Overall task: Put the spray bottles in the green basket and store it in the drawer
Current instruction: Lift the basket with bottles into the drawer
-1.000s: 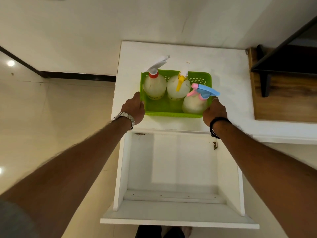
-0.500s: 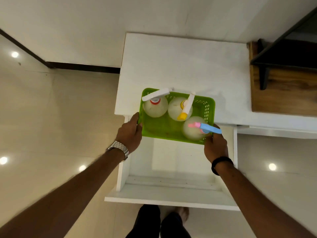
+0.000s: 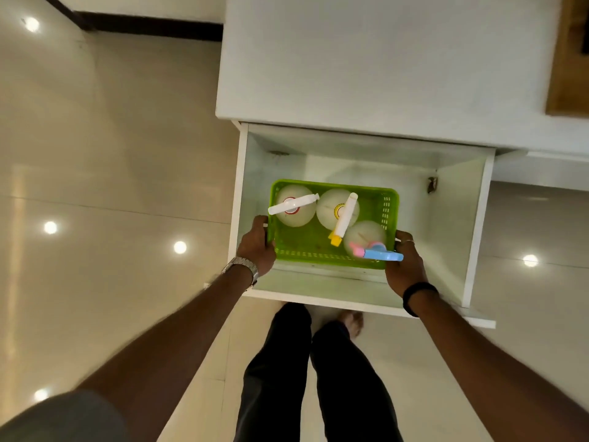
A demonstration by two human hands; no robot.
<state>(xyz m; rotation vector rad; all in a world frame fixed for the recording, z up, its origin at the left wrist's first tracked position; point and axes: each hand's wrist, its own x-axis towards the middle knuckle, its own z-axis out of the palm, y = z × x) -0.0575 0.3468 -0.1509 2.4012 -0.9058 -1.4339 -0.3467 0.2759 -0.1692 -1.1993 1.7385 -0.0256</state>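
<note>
The green basket [image 3: 306, 244] is down inside the open white drawer [image 3: 452, 218], toward its left side. Three spray bottles stand in it: one with a white and red head [image 3: 293, 204] at the back left, one with a white and yellow head [image 3: 342, 215] in the middle, one with a blue and pink head [image 3: 376, 250] at the front right. My left hand [image 3: 256, 247] grips the basket's left rim. At the front right corner my right hand [image 3: 404, 266] holds the other rim. Whether the basket rests on the drawer floor I cannot tell.
The white cabinet top [image 3: 366, 59] lies behind the drawer. A wooden shelf [image 3: 567, 59] sits at the far right. Glossy beige floor tiles [image 3: 111, 186] spread to the left. My legs in dark trousers [image 3: 318, 378] stand just before the drawer front [image 3: 318, 301].
Both hands carried the basket off the cabinet top, toward me and down into the open drawer. The view tilted downward.
</note>
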